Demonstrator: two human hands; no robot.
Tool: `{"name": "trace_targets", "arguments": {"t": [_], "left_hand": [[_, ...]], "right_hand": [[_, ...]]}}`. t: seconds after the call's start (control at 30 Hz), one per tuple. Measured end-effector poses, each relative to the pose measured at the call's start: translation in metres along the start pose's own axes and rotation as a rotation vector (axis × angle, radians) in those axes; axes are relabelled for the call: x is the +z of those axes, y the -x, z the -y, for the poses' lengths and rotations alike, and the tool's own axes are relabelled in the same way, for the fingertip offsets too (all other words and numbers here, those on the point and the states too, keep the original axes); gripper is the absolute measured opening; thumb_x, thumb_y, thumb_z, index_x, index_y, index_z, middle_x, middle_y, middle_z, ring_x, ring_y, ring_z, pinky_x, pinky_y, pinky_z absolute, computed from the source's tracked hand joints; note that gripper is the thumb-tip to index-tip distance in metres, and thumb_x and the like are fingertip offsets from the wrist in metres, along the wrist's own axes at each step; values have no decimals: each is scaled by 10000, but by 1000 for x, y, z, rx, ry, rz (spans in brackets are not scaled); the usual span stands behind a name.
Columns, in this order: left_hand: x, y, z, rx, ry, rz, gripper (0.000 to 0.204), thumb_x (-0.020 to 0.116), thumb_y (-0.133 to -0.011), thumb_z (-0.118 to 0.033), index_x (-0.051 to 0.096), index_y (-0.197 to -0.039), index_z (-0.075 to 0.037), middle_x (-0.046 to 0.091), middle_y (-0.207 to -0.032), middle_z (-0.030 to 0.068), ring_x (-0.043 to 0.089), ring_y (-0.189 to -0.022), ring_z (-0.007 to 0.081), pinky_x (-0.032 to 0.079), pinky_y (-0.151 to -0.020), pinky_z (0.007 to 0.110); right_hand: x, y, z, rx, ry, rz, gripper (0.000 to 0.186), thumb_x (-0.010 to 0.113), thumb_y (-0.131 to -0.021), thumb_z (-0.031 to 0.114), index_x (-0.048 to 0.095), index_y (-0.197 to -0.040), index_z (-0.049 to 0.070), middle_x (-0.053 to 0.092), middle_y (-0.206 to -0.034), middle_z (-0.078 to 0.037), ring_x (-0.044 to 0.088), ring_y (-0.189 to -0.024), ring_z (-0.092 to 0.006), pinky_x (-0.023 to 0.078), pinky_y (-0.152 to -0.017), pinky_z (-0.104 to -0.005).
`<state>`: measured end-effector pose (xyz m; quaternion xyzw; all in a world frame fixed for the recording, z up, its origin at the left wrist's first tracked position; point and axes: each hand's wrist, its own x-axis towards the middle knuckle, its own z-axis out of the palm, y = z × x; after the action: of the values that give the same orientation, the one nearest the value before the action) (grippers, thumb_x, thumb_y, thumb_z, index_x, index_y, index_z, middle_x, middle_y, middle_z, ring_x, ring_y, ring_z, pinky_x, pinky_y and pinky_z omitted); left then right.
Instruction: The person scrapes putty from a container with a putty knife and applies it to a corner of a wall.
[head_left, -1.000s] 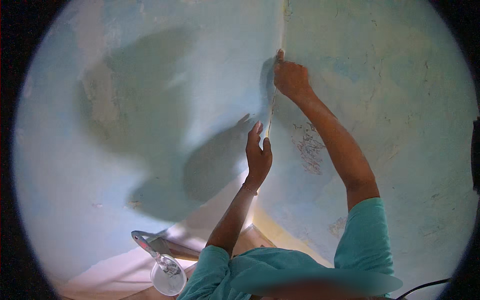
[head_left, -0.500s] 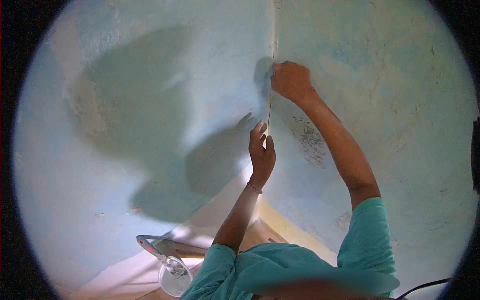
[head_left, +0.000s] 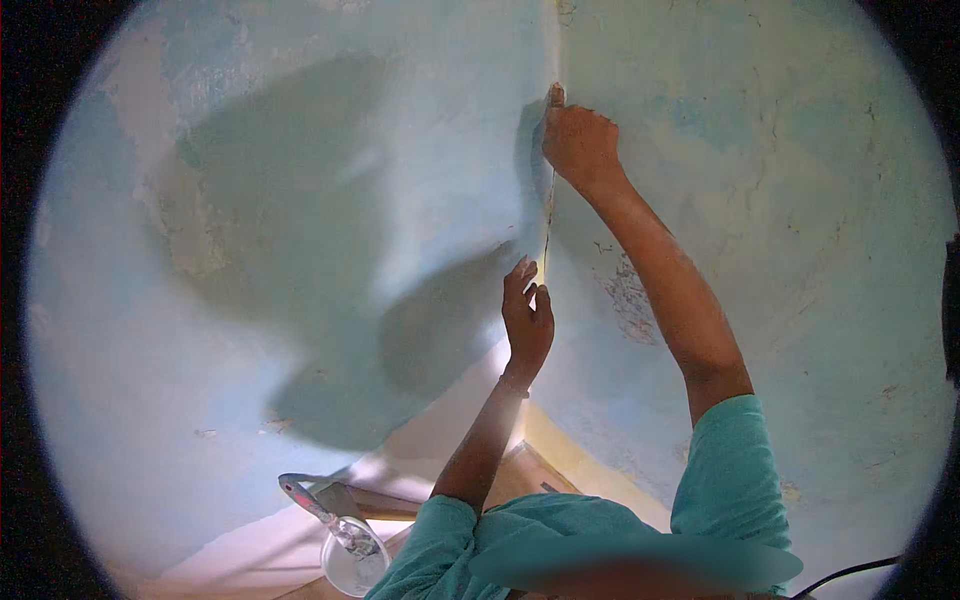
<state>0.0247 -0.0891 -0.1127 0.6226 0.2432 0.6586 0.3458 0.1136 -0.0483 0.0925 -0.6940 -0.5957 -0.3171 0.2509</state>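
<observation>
Two pale blue-green walls (head_left: 800, 250) meet along a cracked vertical corner seam (head_left: 550, 225). High on it my right hand (head_left: 580, 140) has one finger pointing up against the pale strip, the others curled; whether they hold anything is hidden. Lower down my left hand (head_left: 528, 320) is open, its fingertips at or close to the seam, with nothing visible in it. Dark flaked marks (head_left: 632, 305) lie on the right wall beside my forearm. Large shadows fall across the left wall.
At lower left a white tub (head_left: 350, 570) has a putty knife (head_left: 310, 497) resting in or across it, beside a ledge or board (head_left: 390, 503). A black cable (head_left: 845, 572) runs at lower right. The walls' lower part (head_left: 560, 450) turns cream and pink.
My right hand has moved up the seam since half a second ago, and its raised finger shows again. My left hand sits slightly lower and further right in view than a second ago.
</observation>
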Motion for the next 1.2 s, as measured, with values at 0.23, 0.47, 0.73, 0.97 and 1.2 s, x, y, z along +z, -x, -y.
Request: {"name": "trace_targets", "arguments": {"t": [0.23, 0.47, 0.73, 0.97, 1.2], "left_hand": [[-7, 1, 3, 1, 25, -6, 387, 386, -759, 70, 364, -1138, -6, 438, -1075, 142, 447, -1040, 239, 406, -824, 313], [-5, 5, -3, -24, 27, 0, 397, 391, -756, 78, 372, -1140, -19, 431, -1073, 125, 447, -1031, 226, 412, -807, 299], [-10, 9, -9, -5, 7, -15, 396, 396, -758, 75, 373, -1141, -24, 436, -1063, 124, 455, -1025, 226, 416, -811, 305], [-6, 13, -10, 0, -21, -8, 372, 394, -768, 51, 370, -1135, -5, 436, -1068, 137, 465, -1017, 227, 422, -801, 304], [-8, 16, -8, 11, -7, -25, 376, 383, -767, 50, 368, -1139, -4, 433, -1082, 141, 465, -1015, 238, 426, -792, 302]], "right_hand": [[14, 10, 2, -39, 52, -1, 429, 392, -790, 189, 405, -1143, -54, 596, -677, -126, 591, -614, -270, 460, -528, -398], [38, 37, -1, -70, 75, 146, 411, 419, -755, 175, 445, -1124, -5, 589, -715, -144, 587, -632, -270, 461, -520, -410], [-5, 32, -2, 6, -79, -46, 360, 441, -751, 199, 503, -1088, 89, 571, -701, -178, 577, -680, -333, 464, -578, -440], [-9, 13, -6, -36, 38, -85, 443, 425, -742, 132, 408, -1163, -5, 582, -637, -133, 586, -571, -265, 470, -508, -398], [11, 20, -1, -63, 91, -161, 429, 452, -729, 146, 439, -1125, -16, 577, -591, -114, 584, -535, -248, 464, -503, -394]]}}
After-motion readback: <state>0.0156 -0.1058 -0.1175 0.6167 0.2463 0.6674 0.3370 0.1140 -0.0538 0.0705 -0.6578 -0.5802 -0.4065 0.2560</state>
